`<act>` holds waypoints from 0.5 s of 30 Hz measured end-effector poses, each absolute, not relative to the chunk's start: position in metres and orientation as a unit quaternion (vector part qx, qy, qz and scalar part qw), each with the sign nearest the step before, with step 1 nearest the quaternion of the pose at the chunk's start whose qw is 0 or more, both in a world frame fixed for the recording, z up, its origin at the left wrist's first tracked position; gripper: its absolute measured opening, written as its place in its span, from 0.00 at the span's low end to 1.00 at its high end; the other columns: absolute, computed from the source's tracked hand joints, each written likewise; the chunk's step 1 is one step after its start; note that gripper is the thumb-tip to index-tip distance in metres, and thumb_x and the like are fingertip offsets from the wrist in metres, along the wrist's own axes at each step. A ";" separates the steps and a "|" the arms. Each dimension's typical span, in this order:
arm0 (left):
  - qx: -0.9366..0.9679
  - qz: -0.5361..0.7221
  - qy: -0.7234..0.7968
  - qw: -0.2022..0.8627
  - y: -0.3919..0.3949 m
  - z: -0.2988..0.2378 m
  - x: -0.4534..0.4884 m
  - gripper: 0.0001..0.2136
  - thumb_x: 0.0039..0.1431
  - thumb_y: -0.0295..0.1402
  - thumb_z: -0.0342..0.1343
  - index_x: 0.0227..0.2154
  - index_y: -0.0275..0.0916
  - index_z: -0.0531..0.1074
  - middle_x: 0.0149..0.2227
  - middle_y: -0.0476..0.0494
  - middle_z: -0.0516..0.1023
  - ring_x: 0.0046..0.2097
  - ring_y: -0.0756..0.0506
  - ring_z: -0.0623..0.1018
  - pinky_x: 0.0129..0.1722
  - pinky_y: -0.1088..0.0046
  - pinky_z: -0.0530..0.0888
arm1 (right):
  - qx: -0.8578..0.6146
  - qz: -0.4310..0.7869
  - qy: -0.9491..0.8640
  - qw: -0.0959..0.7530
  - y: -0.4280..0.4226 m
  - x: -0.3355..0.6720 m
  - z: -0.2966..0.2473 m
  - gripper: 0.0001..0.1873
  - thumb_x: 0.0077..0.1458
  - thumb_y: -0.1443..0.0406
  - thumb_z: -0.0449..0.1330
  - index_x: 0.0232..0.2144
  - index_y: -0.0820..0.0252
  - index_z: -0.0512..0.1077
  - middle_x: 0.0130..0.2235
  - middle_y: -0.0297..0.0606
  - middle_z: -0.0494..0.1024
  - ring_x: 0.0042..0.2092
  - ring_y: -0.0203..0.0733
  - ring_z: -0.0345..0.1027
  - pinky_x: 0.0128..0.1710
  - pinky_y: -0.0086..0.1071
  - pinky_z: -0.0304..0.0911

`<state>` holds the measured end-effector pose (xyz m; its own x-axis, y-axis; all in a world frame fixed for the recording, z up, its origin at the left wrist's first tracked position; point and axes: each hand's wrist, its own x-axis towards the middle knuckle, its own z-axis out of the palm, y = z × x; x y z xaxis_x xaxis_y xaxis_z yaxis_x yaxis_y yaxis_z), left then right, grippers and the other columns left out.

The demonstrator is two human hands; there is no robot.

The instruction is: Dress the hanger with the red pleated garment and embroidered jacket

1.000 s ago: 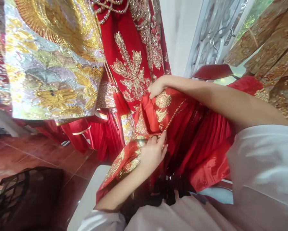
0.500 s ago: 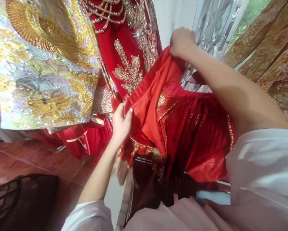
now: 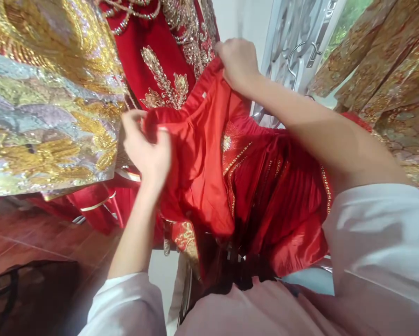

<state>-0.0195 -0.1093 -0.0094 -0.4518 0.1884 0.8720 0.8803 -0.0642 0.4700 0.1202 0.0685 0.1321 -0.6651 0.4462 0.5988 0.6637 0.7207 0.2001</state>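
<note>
A red pleated skirt point(image 3: 281, 196) with gold beaded trim hangs in front of me, its orange-red lining point(image 3: 199, 172) turned outward. High on the waistband, my right hand point(image 3: 239, 65) is closed around the cloth. My left hand point(image 3: 148, 149) is at the left end of the band; its fingers curl over the edge and the thumb lies on the lining side, with some slack cloth between. The fingertips of both hands are partly hidden by fabric or blur. Just behind the skirt hangs a red garment point(image 3: 136, 60) with gold embroidery and bead strands.
A sequinned gold-and-silver panel point(image 3: 48, 116) hangs at the left. Patterned gold-brown cloth point(image 3: 380, 70) hangs at the right, near a metal hanger hook point(image 3: 293, 56) and a pale ornate frame point(image 3: 282, 42). Red floor tiles point(image 3: 55, 233) and a dark item point(image 3: 34, 298) lie lower left.
My left hand has moved left and up with the waistband edge, spreading out more lining. Its thumb and fingers are farther apart. My right hand has shifted left, still gripping the skirt.
</note>
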 end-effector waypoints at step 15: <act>-0.490 -0.458 -0.723 0.165 -0.043 -0.096 -0.021 0.17 0.53 0.22 0.48 0.47 0.33 0.66 0.43 0.35 0.76 0.43 0.40 0.77 0.42 0.64 0.73 | -0.241 -0.111 -0.963 0.043 0.090 0.147 0.102 0.15 0.52 0.62 0.58 0.37 0.69 0.75 0.33 0.41 0.76 0.36 0.40 0.67 0.37 0.31 0.60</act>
